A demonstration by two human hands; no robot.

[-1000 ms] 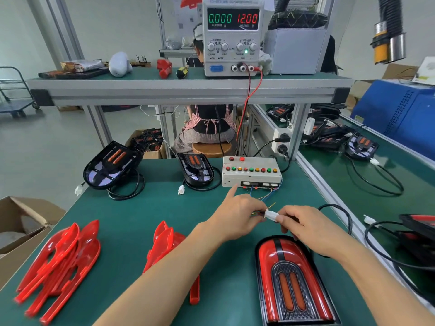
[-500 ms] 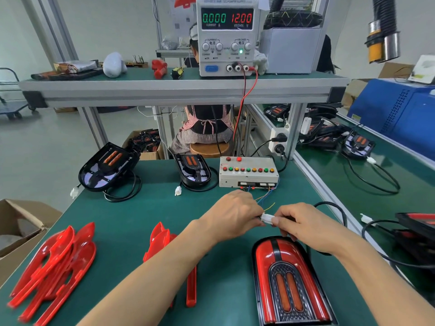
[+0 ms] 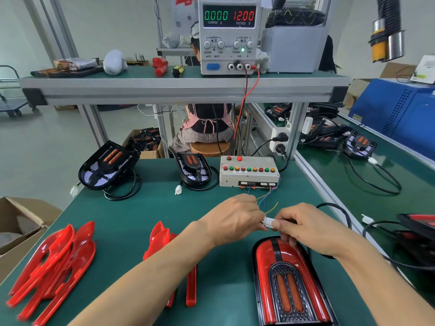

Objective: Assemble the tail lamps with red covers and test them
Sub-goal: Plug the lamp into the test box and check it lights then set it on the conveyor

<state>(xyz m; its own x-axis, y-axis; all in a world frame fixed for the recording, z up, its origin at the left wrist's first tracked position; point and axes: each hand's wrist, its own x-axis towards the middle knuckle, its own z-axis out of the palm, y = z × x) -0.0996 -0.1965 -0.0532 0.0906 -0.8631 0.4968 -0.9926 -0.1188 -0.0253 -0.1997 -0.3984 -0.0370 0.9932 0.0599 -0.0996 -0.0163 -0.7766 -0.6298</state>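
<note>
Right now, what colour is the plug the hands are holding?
White. The plug sits between the left hand and right hand; head view shows it.

Cardboard box: I've got an open one (image 3: 21, 222) poking in at the left edge, by the bench corner.
Cart: upper left, a flat trolley (image 3: 11, 104) parked on the floor.
Shelf clutter: I see a white rounded thing (image 3: 114, 62), a red plastic piece (image 3: 160, 65) and a small yellow-black tool (image 3: 178, 71) along the top centre-left.
Grey box: metal case (image 3: 293, 49) at top centre-right.
Hose: black duct with a yellow and silver nozzle (image 3: 386, 41), upper right.
Blue machine: big cabinet (image 3: 397, 114), right edge.
Other person: seated on a wooden stool (image 3: 210, 148), centre, back to me.
</note>
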